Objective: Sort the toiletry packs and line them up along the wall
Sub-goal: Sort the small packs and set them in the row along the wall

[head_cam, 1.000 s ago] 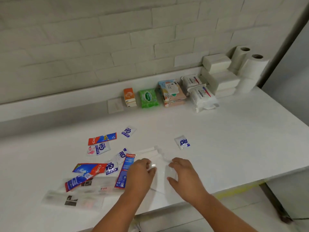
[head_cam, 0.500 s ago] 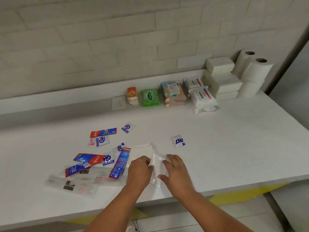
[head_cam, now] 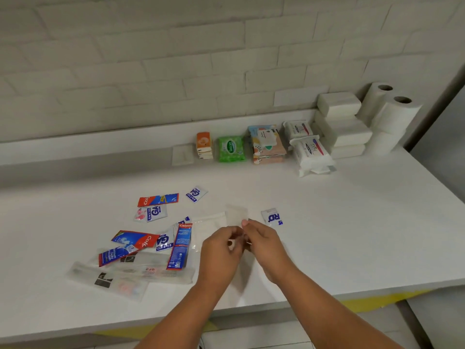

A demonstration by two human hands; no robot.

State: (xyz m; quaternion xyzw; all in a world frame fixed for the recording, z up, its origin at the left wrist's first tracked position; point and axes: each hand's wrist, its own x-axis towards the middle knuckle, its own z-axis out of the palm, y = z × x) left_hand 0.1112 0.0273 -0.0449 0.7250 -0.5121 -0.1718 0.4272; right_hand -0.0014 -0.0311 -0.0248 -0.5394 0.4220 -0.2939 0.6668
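Both hands meet over the near part of the counter (head_cam: 352, 222). The left hand (head_cam: 221, 250) and the right hand (head_cam: 265, 244) each pinch the lower edge of a small clear packet (head_cam: 236, 214) between thumb and fingertips. The packet stands up from the fingers, off the counter.

Just beyond the right hand lies a white-and-blue sachet (head_cam: 271, 217). Just beyond the left hand, a flat white packet (head_cam: 208, 222) lies on the counter. To the left of the left hand is a loose scatter: a blue toothpaste sachet (head_cam: 180, 246) nearest it, more red-and-blue sachets (head_cam: 158, 199) and long clear wrappers (head_cam: 108, 279) farther left, some overlapping. Another small sachet (head_cam: 196, 193) lies alone beyond that scatter.

Well beyond both hands, a row stands along the wall (head_cam: 176, 59). From left to right it holds a thin white packet (head_cam: 183, 154), an orange tissue pack (head_cam: 204, 145), a green wipes pack (head_cam: 231, 148), a stack of patterned packs (head_cam: 266, 144), white wipes packs (head_cam: 312, 152), stacked white tissue blocks (head_cam: 342, 122) and paper rolls (head_cam: 395, 114).
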